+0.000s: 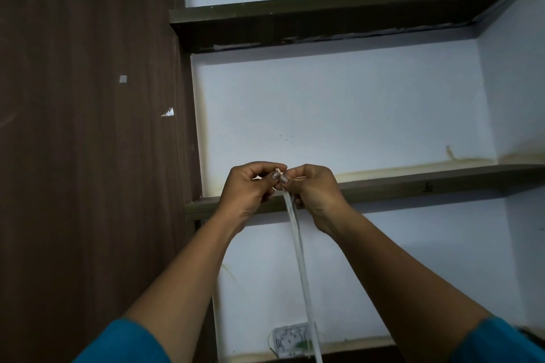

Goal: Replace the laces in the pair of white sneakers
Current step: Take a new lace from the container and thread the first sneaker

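Both hands, left hand [246,186] and right hand [314,188], pinch the white lace [298,244] tips together; strands hang toward 6 o'clock. Even both ends before threading; sneakers unseen.

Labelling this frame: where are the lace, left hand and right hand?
lace [301,268]: head view, hanging strands.
left hand [247,188]: head view, its back.
right hand [317,190]: head view, its back.

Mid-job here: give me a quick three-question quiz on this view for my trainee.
1. True or false: the left hand and right hand both pinch the white lace at its top.
2. The lace: A) hangs freely downward, B) lies over a shelf, C) is wound round a wrist.
3. Fill in: the dark wooden cabinet stands on the person's ____ side.
Key: 1 true; 2 A; 3 left.
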Demonstrator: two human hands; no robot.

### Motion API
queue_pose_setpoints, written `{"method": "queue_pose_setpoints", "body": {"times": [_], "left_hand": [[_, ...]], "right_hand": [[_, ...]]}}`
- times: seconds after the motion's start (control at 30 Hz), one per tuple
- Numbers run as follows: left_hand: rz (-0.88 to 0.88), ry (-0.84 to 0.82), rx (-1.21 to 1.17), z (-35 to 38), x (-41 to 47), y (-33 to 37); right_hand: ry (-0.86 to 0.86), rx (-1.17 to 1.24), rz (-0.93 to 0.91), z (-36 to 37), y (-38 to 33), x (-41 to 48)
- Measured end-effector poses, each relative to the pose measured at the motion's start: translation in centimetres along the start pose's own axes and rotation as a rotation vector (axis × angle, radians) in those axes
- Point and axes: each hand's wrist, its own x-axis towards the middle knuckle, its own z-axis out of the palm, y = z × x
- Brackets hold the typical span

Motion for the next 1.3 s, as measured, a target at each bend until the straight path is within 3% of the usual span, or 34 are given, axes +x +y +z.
{"method": "queue_pose_setpoints", "body": {"times": [0.1, 0.27, 0.43, 0.63, 0.8, 0.97, 1.17, 1.3], "left_hand": [[0.024, -0.034, 0.063, 0.0, -0.1, 0.0], [0.008, 0.023, 0.066, 0.4, 0.0, -1.2], [-0.072, 0.045, -0.042, 0.5, -0.2, -2.5], [-0.285, -0.064, -0.373, 1.6, -2.1, -4.3], [-0.354, 0.012, -0.365, 2.1, -2.8, -5.3], [-0.363, -0.02, -0.284, 2.3, -3.3, -6.3], [-0.414, -0.084, -0.292, 2.3, -5.0, -9.2], [-0.422, -0.091, -0.234, 2.2, -5.7, -10.7]], "right_hand": [[-0.008, 0.045, 0.028, -0.4, 0.7, 0.0], [-0.084, -0.081, -0.05, -0.5, 1.6, -0.4], [-0.065, -0.123, -0.116, -0.3, 3.0, -0.5], [0.002, -0.141, -0.079, 0.0, 3.5, -0.1], [0.036, -0.201, -0.055, -0.3, 4.5, 0.1], [0.028, -0.174, -0.078, -0.7, 5.0, -0.2], [0.159, -0.028, -0.007, -1.1, 6.0, -0.6], [0.1, 0.237, 0.163, -0.8, 7.3, -1.4]]}}
